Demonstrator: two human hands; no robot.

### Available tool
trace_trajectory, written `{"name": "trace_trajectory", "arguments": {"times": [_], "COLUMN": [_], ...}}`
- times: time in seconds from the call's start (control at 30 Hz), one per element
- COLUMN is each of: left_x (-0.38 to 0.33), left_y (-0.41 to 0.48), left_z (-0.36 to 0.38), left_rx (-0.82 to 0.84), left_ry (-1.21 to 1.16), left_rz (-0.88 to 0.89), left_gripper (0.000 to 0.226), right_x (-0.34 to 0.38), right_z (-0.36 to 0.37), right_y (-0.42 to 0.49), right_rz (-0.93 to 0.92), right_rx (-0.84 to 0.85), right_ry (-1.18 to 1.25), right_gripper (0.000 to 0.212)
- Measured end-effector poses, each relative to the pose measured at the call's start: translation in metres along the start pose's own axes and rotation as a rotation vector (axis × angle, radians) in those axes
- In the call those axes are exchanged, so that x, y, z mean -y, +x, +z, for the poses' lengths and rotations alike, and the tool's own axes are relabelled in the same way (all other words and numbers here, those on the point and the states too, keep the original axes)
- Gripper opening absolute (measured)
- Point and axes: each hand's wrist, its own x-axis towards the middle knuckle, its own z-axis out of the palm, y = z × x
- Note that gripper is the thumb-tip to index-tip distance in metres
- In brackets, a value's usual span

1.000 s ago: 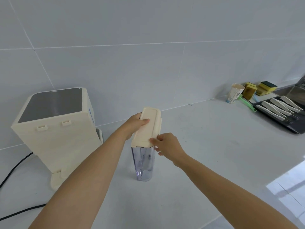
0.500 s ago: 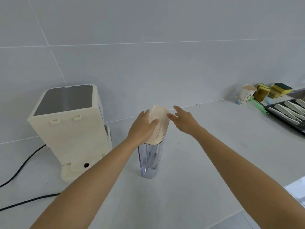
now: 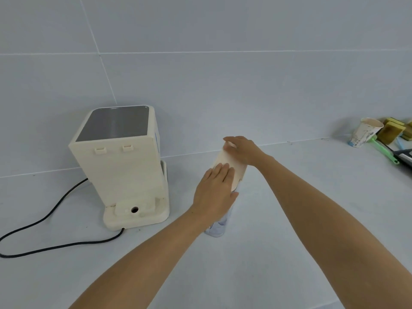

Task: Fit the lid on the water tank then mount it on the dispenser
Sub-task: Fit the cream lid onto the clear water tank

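Note:
A clear water tank (image 3: 219, 226) stands upright on the white counter, mostly hidden behind my left arm. Its cream lid (image 3: 229, 162) sits on top. My left hand (image 3: 215, 190) lies flat on the near end of the lid, fingers together and pressing down. My right hand (image 3: 242, 149) rests palm-down on the far end of the lid. The cream dispenser (image 3: 120, 166) stands to the left of the tank, its back toward me, with an empty base socket (image 3: 134, 210) at the bottom.
A black power cord (image 3: 51, 226) runs from the dispenser across the counter to the left. At the far right stand a paper cup (image 3: 365, 134), yellow sponges (image 3: 392, 129) and a green-handled brush (image 3: 383, 150). A tiled wall backs the counter.
My left hand slid onto the near end of the lid and flattened. My right hand came down onto the far end. The view shifted left, so the dispenser shows more fully.

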Motion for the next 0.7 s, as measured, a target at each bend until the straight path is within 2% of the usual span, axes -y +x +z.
{"name": "trace_trajectory", "arguments": {"times": [0.17, 0.27, 0.43, 0.7], "left_x": [0.009, 0.025, 0.057, 0.084], "left_y": [0.000, 0.003, 0.008, 0.013], "left_z": [-0.005, -0.009, -0.014, -0.016], "left_rx": [-0.005, 0.133, 0.212, 0.206], "left_ry": [0.009, -0.046, -0.058, -0.245], "left_rz": [0.044, 0.098, 0.086, -0.013], "left_gripper": [0.068, 0.063, 0.063, 0.065], "right_x": [-0.001, -0.004, -0.012, -0.023], "right_z": [0.001, 0.000, -0.001, 0.007], "right_y": [-0.002, -0.005, -0.015, -0.043], "right_rz": [0.006, 0.029, 0.087, 0.081], "right_rx": [-0.041, -0.082, -0.160, -0.234], "right_ry": [-0.078, -0.088, -0.097, 0.111], "right_gripper": [0.040, 0.039, 0.041, 0.047]}}
